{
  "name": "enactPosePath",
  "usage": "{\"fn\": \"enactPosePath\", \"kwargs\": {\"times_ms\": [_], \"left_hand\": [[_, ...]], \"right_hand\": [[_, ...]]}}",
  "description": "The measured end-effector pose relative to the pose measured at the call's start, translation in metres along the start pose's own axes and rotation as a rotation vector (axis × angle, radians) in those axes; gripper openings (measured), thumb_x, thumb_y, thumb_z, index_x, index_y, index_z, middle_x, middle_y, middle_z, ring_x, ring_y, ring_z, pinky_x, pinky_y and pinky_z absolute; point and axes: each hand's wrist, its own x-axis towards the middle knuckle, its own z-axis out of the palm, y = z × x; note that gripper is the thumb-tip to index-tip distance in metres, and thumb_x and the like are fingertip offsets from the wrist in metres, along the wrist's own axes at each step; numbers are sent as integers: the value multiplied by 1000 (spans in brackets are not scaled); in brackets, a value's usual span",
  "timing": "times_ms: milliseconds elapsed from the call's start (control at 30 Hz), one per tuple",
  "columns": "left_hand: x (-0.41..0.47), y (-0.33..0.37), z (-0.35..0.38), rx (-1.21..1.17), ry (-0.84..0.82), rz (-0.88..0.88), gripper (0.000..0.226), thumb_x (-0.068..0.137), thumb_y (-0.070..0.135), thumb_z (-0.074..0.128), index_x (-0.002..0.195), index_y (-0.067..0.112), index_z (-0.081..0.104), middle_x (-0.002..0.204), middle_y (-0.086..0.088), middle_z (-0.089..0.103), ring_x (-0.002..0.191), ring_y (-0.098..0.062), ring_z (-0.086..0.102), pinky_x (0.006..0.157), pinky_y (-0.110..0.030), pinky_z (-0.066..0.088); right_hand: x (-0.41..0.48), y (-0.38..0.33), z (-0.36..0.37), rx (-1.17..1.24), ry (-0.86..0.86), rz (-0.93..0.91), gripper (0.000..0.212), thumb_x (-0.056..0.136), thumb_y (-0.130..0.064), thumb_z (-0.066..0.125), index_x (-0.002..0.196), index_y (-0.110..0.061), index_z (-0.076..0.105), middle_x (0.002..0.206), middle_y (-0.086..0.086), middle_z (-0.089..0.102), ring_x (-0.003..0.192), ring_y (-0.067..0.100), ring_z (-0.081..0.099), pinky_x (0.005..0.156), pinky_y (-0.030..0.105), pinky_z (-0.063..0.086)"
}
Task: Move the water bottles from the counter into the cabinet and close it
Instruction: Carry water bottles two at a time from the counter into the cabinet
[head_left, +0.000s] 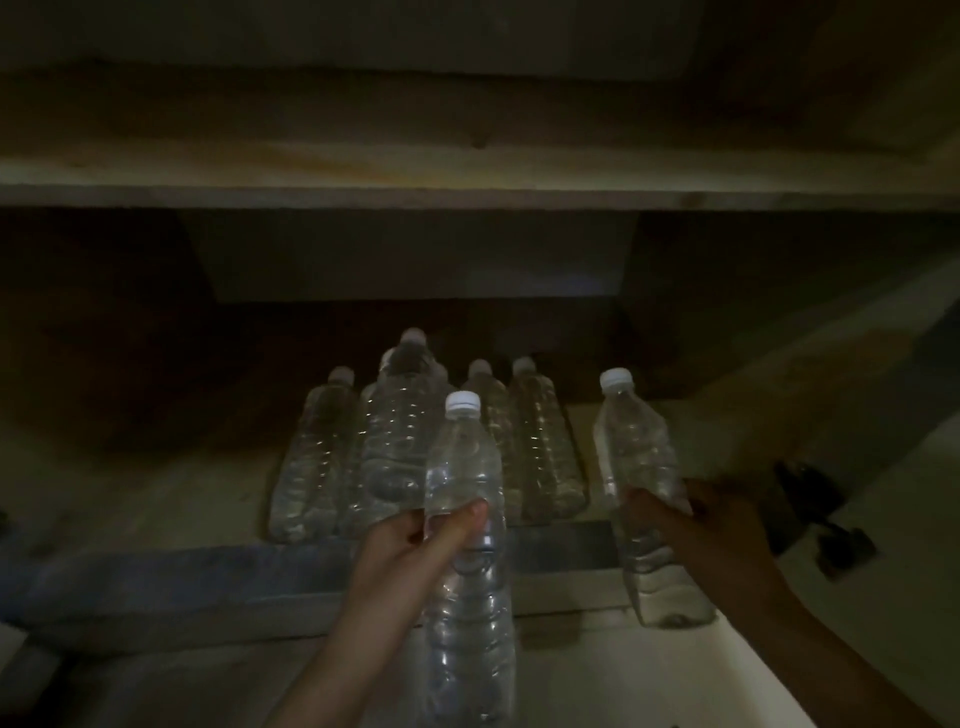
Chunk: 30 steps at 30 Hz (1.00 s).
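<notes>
The scene is dim. My left hand (415, 545) grips a clear water bottle (467, 587) with a white cap, held upright in front of the cabinet's lower shelf (171, 488). My right hand (706, 535) grips a second clear water bottle (636, 452) with a white cap, tilted slightly left, at the shelf's right front. Several water bottles (395, 441) lie on the lower shelf with caps pointing to the back, one stacked on top of the others.
A wooden upper shelf (467, 197) spans the cabinet above the bottles. The shelf's front edge (182, 582) runs across below the lying bottles. A dark hinge-like fitting (821, 525) sits on the pale panel at the right.
</notes>
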Motion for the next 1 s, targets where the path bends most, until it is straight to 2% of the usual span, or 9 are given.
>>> {"fn": "enactPosePath", "kwargs": {"times_ms": [133, 200, 267, 533, 667, 767, 833, 900, 1000], "left_hand": [[14, -9, 18, 23, -9, -4, 16, 80, 31, 75, 75, 16, 78, 73, 4, 77, 66, 1, 71, 55, -7, 48], [20, -14, 25, 51, -9, -28, 20, 78, 36, 77, 77, 16, 80, 75, 3, 78, 73, -4, 73, 65, -16, 51], [23, -16, 30, 50, -3, -43, 20, 78, 35, 77, 81, 15, 80, 78, 2, 78, 79, -10, 74, 72, -22, 52], [27, -16, 33, 48, 9, -34, 16, 78, 27, 78, 82, 12, 80, 77, -2, 78, 72, -6, 73, 56, -8, 49], [29, -19, 32, 80, 39, -19, 17, 76, 32, 79, 78, 15, 80, 76, 2, 78, 72, -2, 72, 62, -11, 51], [29, -19, 31, 72, 35, -38, 22, 75, 37, 79, 78, 15, 79, 77, 3, 78, 74, -4, 73, 70, -17, 53], [29, -19, 30, 41, 15, -57, 26, 75, 39, 78, 80, 14, 79, 78, 2, 78, 76, -5, 73, 75, -23, 54], [29, -19, 29, 27, 15, -62, 25, 76, 39, 77, 79, 14, 79, 76, 3, 78, 71, -1, 72, 68, -18, 52], [30, -19, 29, 12, 16, -49, 28, 76, 40, 76, 80, 12, 79, 76, 0, 78, 74, -5, 73, 70, -21, 50]], "right_hand": [[27, 24, 13, -28, 39, 82, 22, 75, -38, 80, 67, -18, 75, 63, -2, 74, 64, 13, 73, 70, 36, 60], [33, 26, 18, -86, 50, 46, 21, 77, -37, 79, 66, -21, 73, 60, -8, 72, 61, 3, 69, 65, 28, 55], [36, 27, 24, -98, 50, 53, 23, 76, -40, 78, 67, -20, 75, 60, -8, 72, 62, 6, 70, 65, 29, 55], [47, 32, 34, -188, 72, 81, 34, 72, -52, 75, 64, -19, 72, 58, -4, 71, 59, 13, 69, 63, 34, 58], [44, 34, 37, -273, 34, 16, 37, 77, -52, 71, 70, -16, 73, 63, -1, 71, 64, 14, 68, 67, 35, 56], [32, 44, 34, -86, 39, -44, 26, 76, -43, 73, 87, -19, 72, 78, -1, 74, 77, 13, 70, 73, 37, 57], [22, 48, 30, 76, 16, -75, 14, 80, -19, 76, 92, -24, 70, 83, -4, 74, 80, 6, 71, 70, 23, 55], [21, 51, 27, 109, -7, -111, 27, 79, -3, 76, 92, -26, 69, 78, -12, 75, 77, -4, 69, 64, 8, 51], [28, 51, 27, 71, -2, -131, 30, 80, -3, 75, 92, -30, 69, 75, -17, 74, 78, -9, 67, 65, 6, 48]]}}
